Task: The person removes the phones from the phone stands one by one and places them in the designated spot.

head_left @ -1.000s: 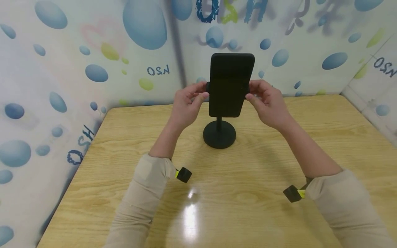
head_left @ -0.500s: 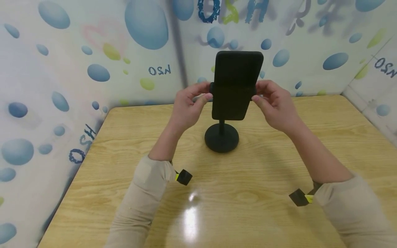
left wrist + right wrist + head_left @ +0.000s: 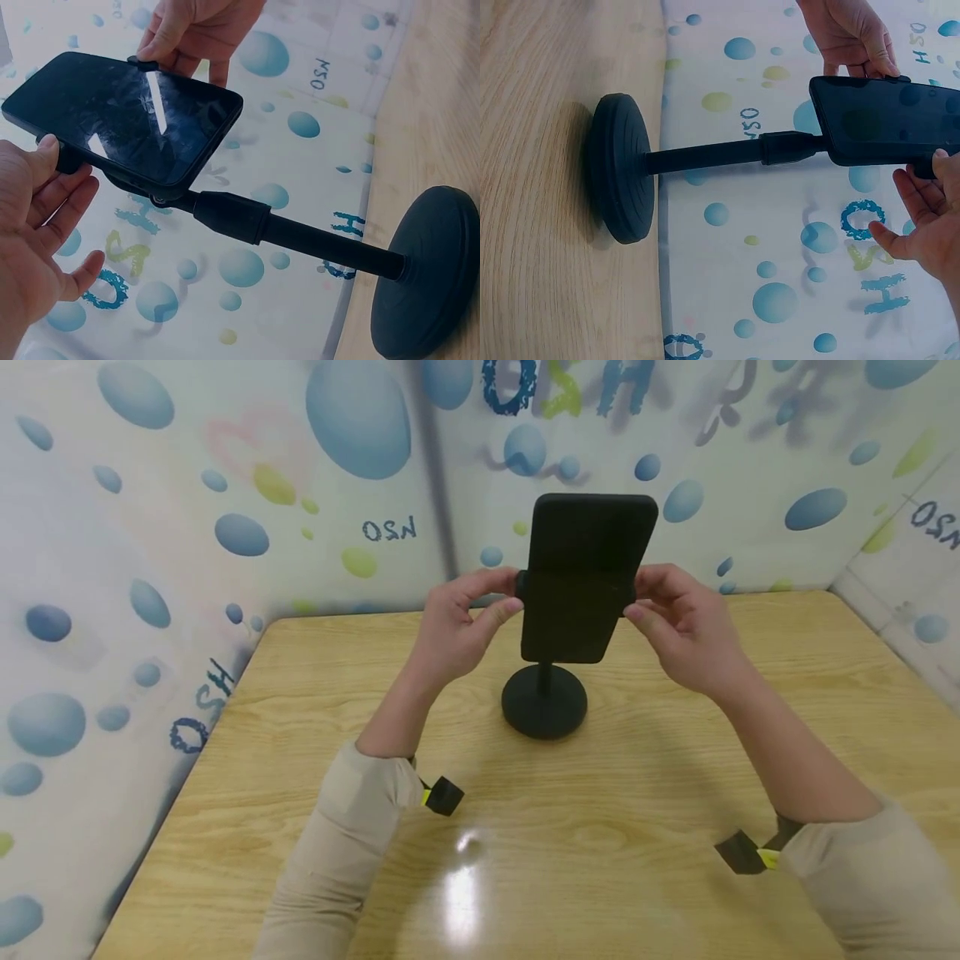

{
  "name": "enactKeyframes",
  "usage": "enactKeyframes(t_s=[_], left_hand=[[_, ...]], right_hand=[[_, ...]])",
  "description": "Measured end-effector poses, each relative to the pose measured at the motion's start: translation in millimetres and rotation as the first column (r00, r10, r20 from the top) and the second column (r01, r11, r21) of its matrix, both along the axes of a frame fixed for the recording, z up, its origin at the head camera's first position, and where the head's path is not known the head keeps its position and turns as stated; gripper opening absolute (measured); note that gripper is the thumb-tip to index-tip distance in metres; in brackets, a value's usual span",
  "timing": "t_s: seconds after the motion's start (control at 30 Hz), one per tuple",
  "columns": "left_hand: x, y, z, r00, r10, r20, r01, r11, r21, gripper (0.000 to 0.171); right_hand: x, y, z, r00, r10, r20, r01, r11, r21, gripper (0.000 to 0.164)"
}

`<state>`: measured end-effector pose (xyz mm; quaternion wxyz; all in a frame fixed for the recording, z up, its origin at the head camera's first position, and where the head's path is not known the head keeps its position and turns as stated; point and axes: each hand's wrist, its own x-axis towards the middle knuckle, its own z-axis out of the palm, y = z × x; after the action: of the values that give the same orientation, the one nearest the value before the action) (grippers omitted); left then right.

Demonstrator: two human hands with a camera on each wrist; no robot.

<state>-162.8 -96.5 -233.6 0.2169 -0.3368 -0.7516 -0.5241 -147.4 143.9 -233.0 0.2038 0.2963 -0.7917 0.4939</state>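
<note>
You have a black phone (image 3: 577,618) held long side upright on a phone stand, its dark screen facing you and streaked with reflected light in the left wrist view. Your left hand (image 3: 457,627) pinches the left clamp arm (image 3: 521,583) at the phone's edge, thumb in front, with its lower fingers fanned apart in the left wrist view. Your right hand (image 3: 690,635) pinches the right clamp arm (image 3: 631,597) on the opposite edge in the same way, its little finger reaching out away from the others in the right wrist view. The phone sits above the desk (image 3: 637,893), joined to a black pole (image 3: 330,244) with a thicker collar (image 3: 232,217) below the phone. The pole rises from a round black base (image 3: 544,718), which rests flat on the desk nearer its far edge than its near side, between the two far corners. Beyond that edge is a wall (image 3: 465,468) printed with blue and green drops and lettering. Your beige sleeves (image 3: 337,843) are pushed up, and a small black block (image 3: 444,796) sits by your left cuff, another (image 3: 741,852) by your right.
</note>
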Motion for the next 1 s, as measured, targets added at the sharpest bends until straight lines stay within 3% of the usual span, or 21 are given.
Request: enactKeyframes(t_s=[0.43,0.67,0.9,1.0], left_hand=[[13.0,-3,7.2,0.998,-0.037,-0.051,0.036,0.999,-0.014,0.022],[16.8,-6,7.8,0.994,-0.066,-0.084,0.065,0.998,-0.011,0.021],[21.1,-11,8.2,0.989,-0.095,-0.113,0.092,0.995,-0.032,0.021],[23.3,-13,8.4,0.988,-0.098,-0.118,0.094,0.995,-0.041,0.021]], right_hand=[[8.9,4,1.7,0.993,0.099,-0.067,-0.100,0.995,-0.017,0.024],[10.5,3,-0.8,0.980,0.180,-0.082,-0.186,0.980,-0.070,0.019],[13.6,2,-3.1,0.975,0.196,-0.105,-0.205,0.976,-0.078,0.017],[14.5,1,-4.0,0.965,0.238,-0.110,-0.249,0.962,-0.108,0.020]])
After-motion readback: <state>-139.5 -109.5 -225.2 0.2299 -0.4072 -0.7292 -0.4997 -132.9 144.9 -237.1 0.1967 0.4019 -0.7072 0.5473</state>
